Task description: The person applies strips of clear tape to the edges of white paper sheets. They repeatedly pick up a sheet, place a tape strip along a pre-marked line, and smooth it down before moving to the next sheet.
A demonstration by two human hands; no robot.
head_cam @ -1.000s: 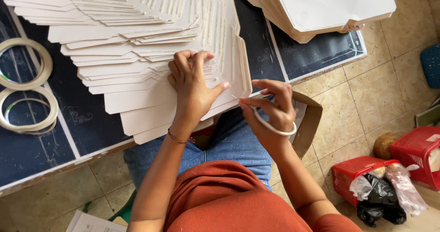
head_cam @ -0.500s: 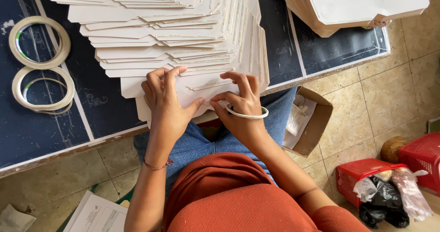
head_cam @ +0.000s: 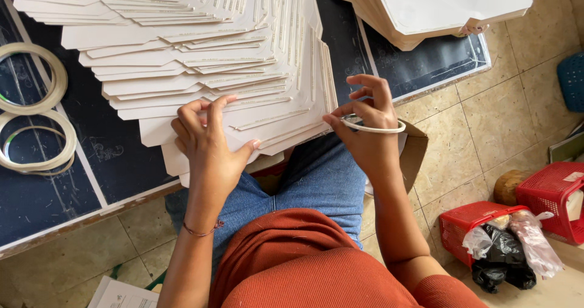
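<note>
A fanned spread of flat cream paper envelopes covers the dark board in front of me. My left hand presses flat on the nearest envelopes at the board's front edge, fingers spread. My right hand holds a thin, nearly used-up roll of tape at the right edge of the fan, thumb and fingertips touching the outermost envelope.
Two tape rolls lie on the board at the left. A second stack of envelopes sits at the upper right. An open cardboard box stands by my knee. Red baskets with plastic bags rest on the tiled floor at the right.
The view has shifted, so the envelope fan and both hands sit further right in the frame. My right hand with the tape roll has moved along to the fan's right edge.
</note>
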